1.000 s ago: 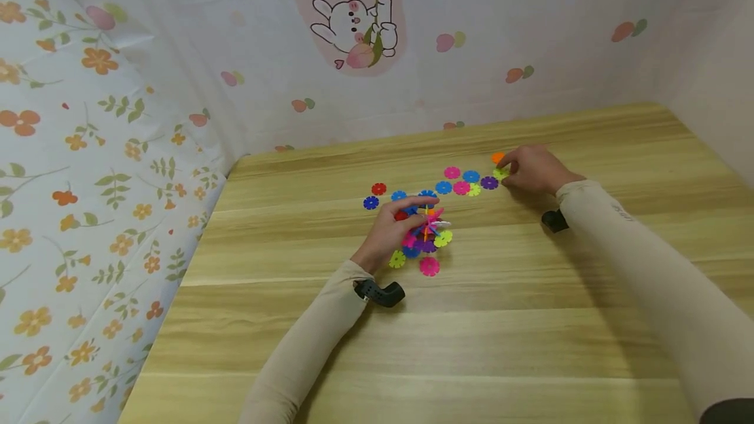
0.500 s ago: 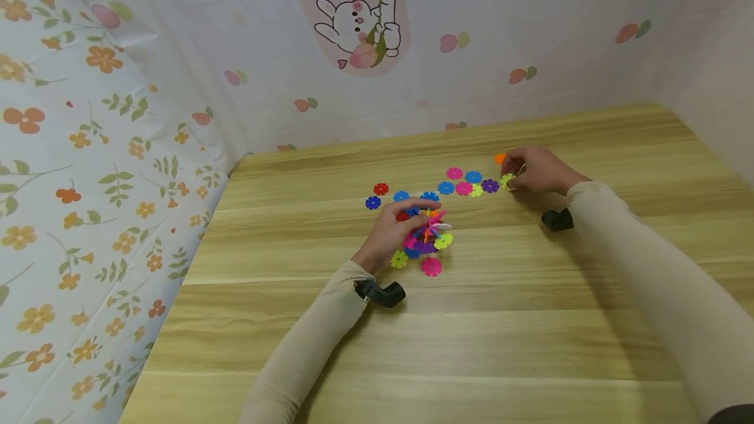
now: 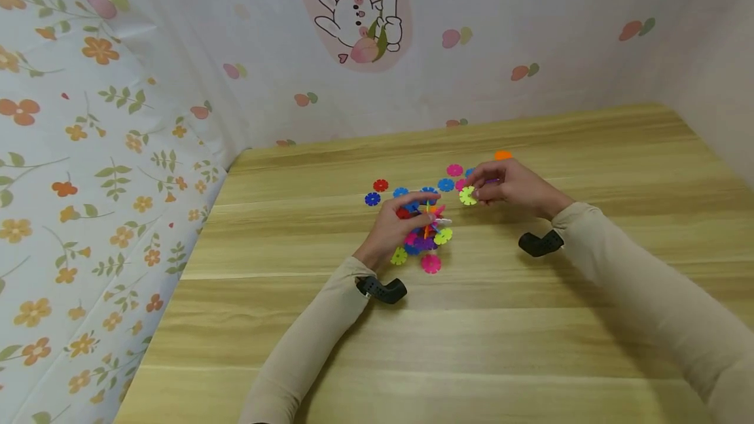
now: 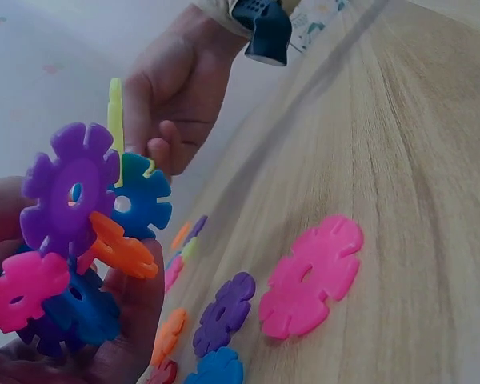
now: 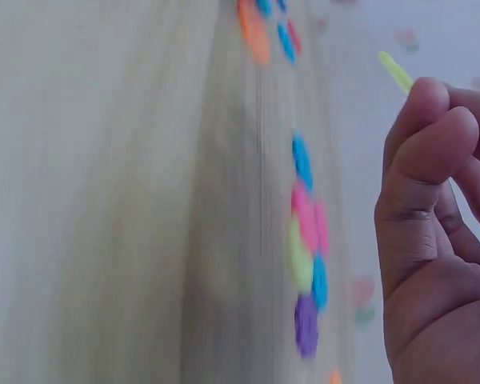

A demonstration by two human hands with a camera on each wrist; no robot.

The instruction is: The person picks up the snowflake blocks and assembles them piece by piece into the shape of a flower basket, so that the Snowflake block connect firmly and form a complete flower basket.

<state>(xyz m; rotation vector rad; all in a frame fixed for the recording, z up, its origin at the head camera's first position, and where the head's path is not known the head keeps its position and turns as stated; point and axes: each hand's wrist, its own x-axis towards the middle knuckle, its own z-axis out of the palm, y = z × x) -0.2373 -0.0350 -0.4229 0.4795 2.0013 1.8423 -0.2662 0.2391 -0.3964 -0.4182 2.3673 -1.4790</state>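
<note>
My left hand (image 3: 389,228) holds a cluster of interlocked notched plastic discs (image 4: 56,168) above the table. Purple, blue, orange and pink pieces show in the left wrist view, joined at different angles. Between the thumb and fingers of my right hand (image 3: 515,187) is pinched a single yellow-green notched disc (image 3: 467,195), to the right of the cluster. Seen from the right wrist, this disc is edge-on and mostly covered by the fingertips (image 5: 448,136). From the left wrist, its edge overlaps the cluster's blue disc (image 4: 152,200); whether they touch I cannot tell.
Loose discs lie around the hands on the wooden table (image 3: 501,345). A pink disc (image 3: 431,264) is nearest, a red disc (image 3: 380,185) and dark blue disc (image 3: 372,199) lie left, and an orange disc (image 3: 503,156) sits back right. A printed cloth (image 3: 253,38) hangs behind.
My right hand has picked up the yellow-green disc from near the orange one and carried it left toward the cluster. My left hand has stayed in nearly the same place.
</note>
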